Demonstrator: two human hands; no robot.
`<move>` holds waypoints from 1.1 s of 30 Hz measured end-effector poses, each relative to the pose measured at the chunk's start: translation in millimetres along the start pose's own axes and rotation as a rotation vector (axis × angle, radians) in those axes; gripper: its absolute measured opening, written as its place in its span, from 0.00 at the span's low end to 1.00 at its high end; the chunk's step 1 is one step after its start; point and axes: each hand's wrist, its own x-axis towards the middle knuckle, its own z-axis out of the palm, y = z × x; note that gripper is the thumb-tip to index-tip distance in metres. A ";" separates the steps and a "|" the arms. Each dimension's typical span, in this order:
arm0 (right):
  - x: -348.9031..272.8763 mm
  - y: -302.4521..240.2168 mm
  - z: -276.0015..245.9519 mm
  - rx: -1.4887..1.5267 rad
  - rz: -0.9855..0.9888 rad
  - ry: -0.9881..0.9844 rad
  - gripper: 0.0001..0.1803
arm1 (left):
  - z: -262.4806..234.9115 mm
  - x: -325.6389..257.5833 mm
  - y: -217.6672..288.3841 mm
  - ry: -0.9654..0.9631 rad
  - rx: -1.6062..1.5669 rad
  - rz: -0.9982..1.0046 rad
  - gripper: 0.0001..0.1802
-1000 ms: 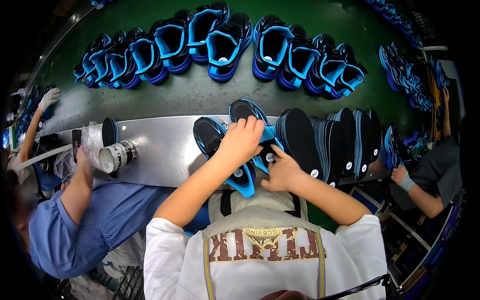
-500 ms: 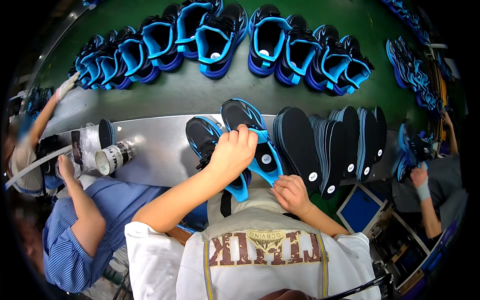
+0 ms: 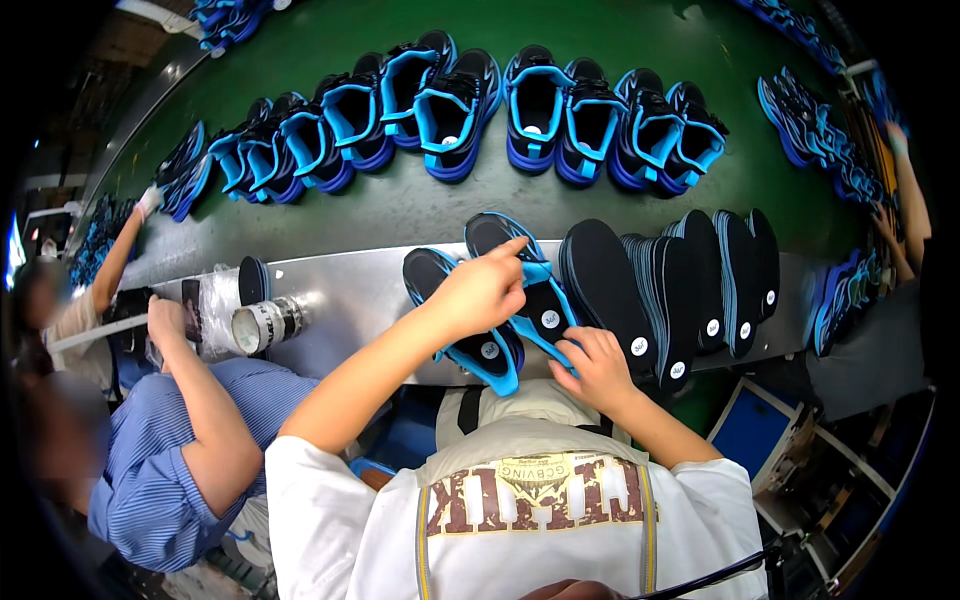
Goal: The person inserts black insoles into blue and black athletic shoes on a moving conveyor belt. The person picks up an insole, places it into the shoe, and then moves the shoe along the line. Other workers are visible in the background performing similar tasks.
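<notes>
Two black sneakers with bright blue trim sit side by side on the metal ledge before me. My left hand [image 3: 487,293] is over the lacing of the right-hand sneaker [image 3: 490,232], index finger stretched along it and the other fingers curled at its tongue. At the same shoe's heel, my right hand [image 3: 597,365] grips the blue collar between thumb and fingers. A black insole with a round white sticker shows inside it. The left-hand sneaker [image 3: 425,268] lies partly under my left forearm, also with a stickered insole. Stacks of black insoles [image 3: 600,270] stand just to the right.
Several matching sneakers [image 3: 455,120] line the green belt [image 3: 400,215] beyond the metal ledge [image 3: 340,270]. A tape roll [image 3: 268,325] and a clear plastic bag [image 3: 217,310] lie left. A person in a blue striped shirt [image 3: 215,430] sits close at left; other people's arms reach in at both sides.
My left hand has gone from pinching the tongue to an outstretched index finger over the lacing. Both hands and the sneakers sit slightly further right in view. The belt sneakers' positions have shifted.
</notes>
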 end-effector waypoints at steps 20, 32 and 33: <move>-28.1 16.1 17.6 0.235 0.124 0.180 0.14 | 74.3 35.6 -12.0 -1.004 0.926 0.307 0.09; -30.5 18.9 25.2 0.277 0.103 0.172 0.14 | 76.5 9.3 -28.5 -0.484 0.834 0.297 0.07; -30.6 18.7 25.4 0.274 0.105 0.170 0.14 | 79.0 9.3 -27.7 -0.481 0.837 0.294 0.07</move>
